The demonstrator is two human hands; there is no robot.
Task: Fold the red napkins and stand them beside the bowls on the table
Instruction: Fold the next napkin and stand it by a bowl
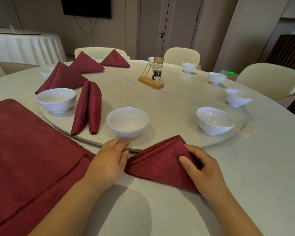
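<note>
A folded red napkin (157, 165), triangular and tented, sits on the table in front of me, just below the turntable's rim. My right hand (201, 167) grips its right side, thumb on top. My left hand (109, 160) touches the napkin's left corner, its fingers reaching the turntable edge below a white bowl (127, 122). A folded napkin (88, 108) lies between that bowl and another white bowl (56, 99). Three more folded napkins (63, 79) stand farther back on the left.
A stack of flat red napkins (27, 159) covers the table's left side. The round turntable (169, 103) carries several white bowls along its right rim and a wooden holder with a jar (152, 77) at the centre. Cream chairs ring the table.
</note>
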